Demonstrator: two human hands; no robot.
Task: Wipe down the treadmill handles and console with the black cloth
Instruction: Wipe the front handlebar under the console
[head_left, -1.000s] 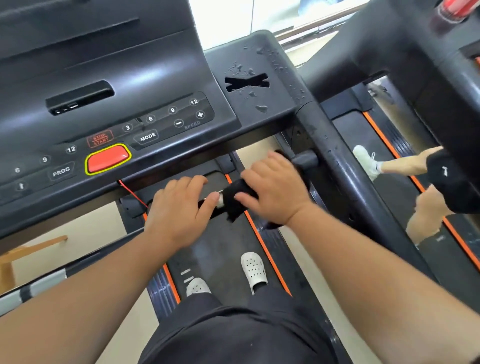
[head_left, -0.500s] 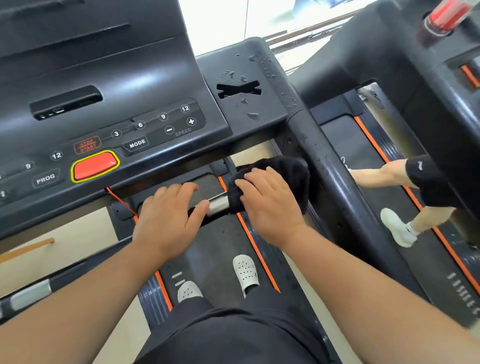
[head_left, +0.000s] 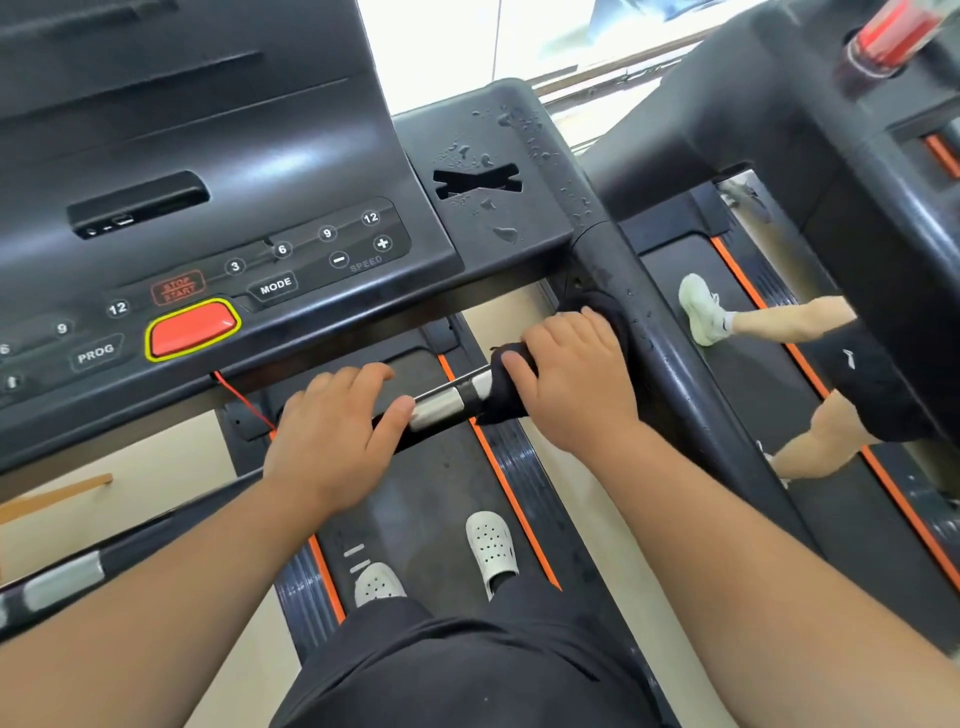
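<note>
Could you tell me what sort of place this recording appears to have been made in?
Most likely a gym: the person stands on a treadmill with a button console, and beside it someone else's legs stride on a second treadmill.

view: head-worn | faces: forward, down — close over console (head_left: 260, 156) | single view

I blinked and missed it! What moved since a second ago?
The right hand slid the black cloth rightward along the crossbar, from beside the left hand to the bar's end by the side rail, uncovering a silver patch. The left hand kept gripping the crossbar; the right kept holding the cloth.
</note>
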